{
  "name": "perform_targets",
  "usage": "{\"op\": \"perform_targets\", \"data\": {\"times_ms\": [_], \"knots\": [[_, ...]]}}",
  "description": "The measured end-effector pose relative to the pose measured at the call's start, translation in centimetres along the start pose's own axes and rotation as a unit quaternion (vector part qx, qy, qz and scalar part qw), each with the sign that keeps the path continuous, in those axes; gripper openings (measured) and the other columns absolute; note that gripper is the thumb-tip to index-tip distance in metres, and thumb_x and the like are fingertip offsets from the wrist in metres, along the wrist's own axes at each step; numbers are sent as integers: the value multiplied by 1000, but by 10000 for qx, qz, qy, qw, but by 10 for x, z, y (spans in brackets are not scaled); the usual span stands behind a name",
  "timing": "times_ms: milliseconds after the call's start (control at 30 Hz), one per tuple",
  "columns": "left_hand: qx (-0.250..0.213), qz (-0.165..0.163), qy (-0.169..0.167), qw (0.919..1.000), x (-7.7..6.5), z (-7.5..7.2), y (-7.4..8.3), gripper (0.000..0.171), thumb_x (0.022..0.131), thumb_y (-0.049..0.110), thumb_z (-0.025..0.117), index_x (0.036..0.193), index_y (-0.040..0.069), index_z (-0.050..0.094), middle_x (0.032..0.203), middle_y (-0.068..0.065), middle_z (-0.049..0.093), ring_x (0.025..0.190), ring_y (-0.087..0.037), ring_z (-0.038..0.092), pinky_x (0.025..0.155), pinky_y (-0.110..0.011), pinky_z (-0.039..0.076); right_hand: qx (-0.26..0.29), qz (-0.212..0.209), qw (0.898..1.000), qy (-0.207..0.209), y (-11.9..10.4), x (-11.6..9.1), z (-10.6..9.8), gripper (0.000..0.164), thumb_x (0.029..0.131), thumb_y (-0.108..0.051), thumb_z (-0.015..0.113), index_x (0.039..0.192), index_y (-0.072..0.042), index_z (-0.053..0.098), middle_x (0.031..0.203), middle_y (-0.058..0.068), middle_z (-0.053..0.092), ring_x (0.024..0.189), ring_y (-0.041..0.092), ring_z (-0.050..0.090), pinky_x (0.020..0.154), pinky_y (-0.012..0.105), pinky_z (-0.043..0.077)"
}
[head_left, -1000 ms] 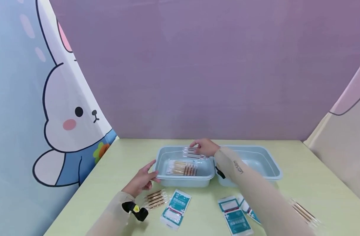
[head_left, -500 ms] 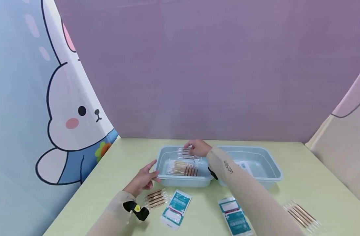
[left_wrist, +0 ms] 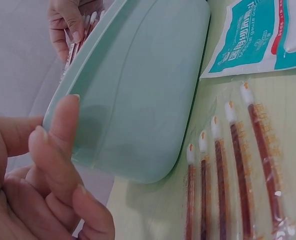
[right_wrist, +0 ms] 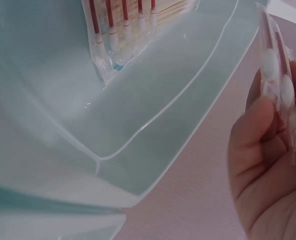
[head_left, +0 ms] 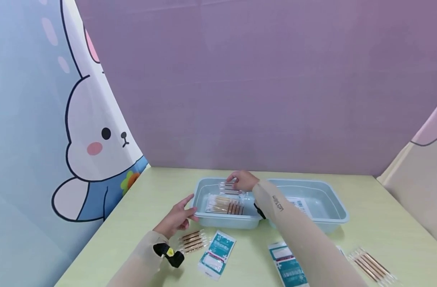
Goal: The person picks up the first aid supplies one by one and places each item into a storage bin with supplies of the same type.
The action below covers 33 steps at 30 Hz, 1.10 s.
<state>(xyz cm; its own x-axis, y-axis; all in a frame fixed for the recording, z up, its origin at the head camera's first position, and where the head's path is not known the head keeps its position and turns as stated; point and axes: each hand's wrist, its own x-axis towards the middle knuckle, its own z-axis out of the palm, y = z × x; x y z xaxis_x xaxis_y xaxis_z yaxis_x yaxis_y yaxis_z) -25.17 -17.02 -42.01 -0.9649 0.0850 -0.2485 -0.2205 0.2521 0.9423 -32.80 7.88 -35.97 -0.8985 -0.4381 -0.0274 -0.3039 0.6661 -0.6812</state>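
My left hand (head_left: 175,217) grips the left front corner of the left pale blue bin (head_left: 227,223); in the left wrist view, one finger reaches behind the rim and others lie before the outer wall. Over the back of this bin, my right hand (head_left: 244,181) pinches a clear packet of brown iodine swabs (head_left: 227,187). The right wrist view shows the white tips of these swabs (right_wrist: 286,90) between thumb and fingers. Inside the bin lie wooden-stick cotton swabs (head_left: 218,204) and more brown swabs (right_wrist: 110,20) in clear wrap.
A second blue bin (head_left: 341,219) stands close on the right, with a white printed packet (head_left: 300,205) inside. In front lie a brown swab packet (head_left: 193,241), a teal gauze packet (head_left: 218,253), another gauze packet (head_left: 288,265), and brown swabs (head_left: 371,265) at far right.
My right hand has shifted left over the left bin with the swab packet, then stayed nearly still. The left hand keeps its place at the bin's corner. The view has turned slightly.
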Motion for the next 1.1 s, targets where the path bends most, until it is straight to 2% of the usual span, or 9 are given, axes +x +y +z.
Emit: {"op": "perform_targets", "data": {"times_ms": [233, 333, 467, 633, 833, 967, 1100], "knots": [[63, -47, 51, 10000, 1, 3, 1, 58, 100, 16, 51, 152, 15, 26, 69, -5, 67, 43, -12, 37, 46, -24, 34, 148, 144, 9998, -58, -2, 0, 3, 31, 88, 7, 59, 118, 1, 63, 86, 7, 64, 58, 14, 52, 54, 29, 45], [35, -39, 18, 10000, 2, 3, 0, 58, 100, 16, 51, 152, 15, 26, 68, -4, 67, 42, -12, 37, 45, -24, 34, 80, 216, 9997, -47, -1, 1, 4, 32, 89, 8, 58, 120, 1, 62, 94, 11, 65, 58, 14, 51, 51, 29, 42], [72, -44, 21, 10000, 1, 2, -1, 58, 100, 17, 51, 152, 16, 26, 69, -5, 67, 43, -12, 37, 46, -25, 34, -259, 151, 9995, 49, 0, 1, 3, 34, 87, 10, 57, 119, 0, 63, 108, 17, 64, 67, 16, 52, 57, 28, 44], [122, -20, 51, 9999, 2, 1, -2, 58, 100, 18, 52, 152, 16, 26, 70, -5, 67, 43, -13, 37, 47, -25, 33, -778, 0, 9967, 229, -5, -4, -2, 30, 88, 6, 60, 117, -4, 65, 109, 15, 65, 82, 18, 58, 71, 33, 49], [64, -25, -36, 10000, 1, 2, -4, 58, 100, 17, 51, 152, 16, 26, 69, -4, 67, 43, -12, 38, 47, -25, 33, -990, -155, 9948, 179, -10, -25, -10, 25, 90, -1, 62, 114, -5, 67, 104, 9, 67, 86, 18, 60, 77, 35, 49], [152, 6, 6, 9999, 0, 1, -3, 58, 100, 18, 52, 152, 16, 26, 70, -4, 67, 43, -12, 38, 47, -25, 32, -1162, -293, 9927, 117, -9, -46, -18, 24, 90, -2, 62, 113, -8, 67, 90, 4, 65, 77, 15, 57, 70, 32, 48], [184, 53, 13, 9998, -1, -2, -1, 58, 100, 17, 52, 152, 16, 27, 69, -5, 67, 43, -12, 38, 46, -25, 31, -1221, -328, 9920, -53, -9, -66, -24, 26, 90, -3, 63, 115, -8, 66, 85, 1, 62, 72, 14, 55, 65, 31, 47]]}}
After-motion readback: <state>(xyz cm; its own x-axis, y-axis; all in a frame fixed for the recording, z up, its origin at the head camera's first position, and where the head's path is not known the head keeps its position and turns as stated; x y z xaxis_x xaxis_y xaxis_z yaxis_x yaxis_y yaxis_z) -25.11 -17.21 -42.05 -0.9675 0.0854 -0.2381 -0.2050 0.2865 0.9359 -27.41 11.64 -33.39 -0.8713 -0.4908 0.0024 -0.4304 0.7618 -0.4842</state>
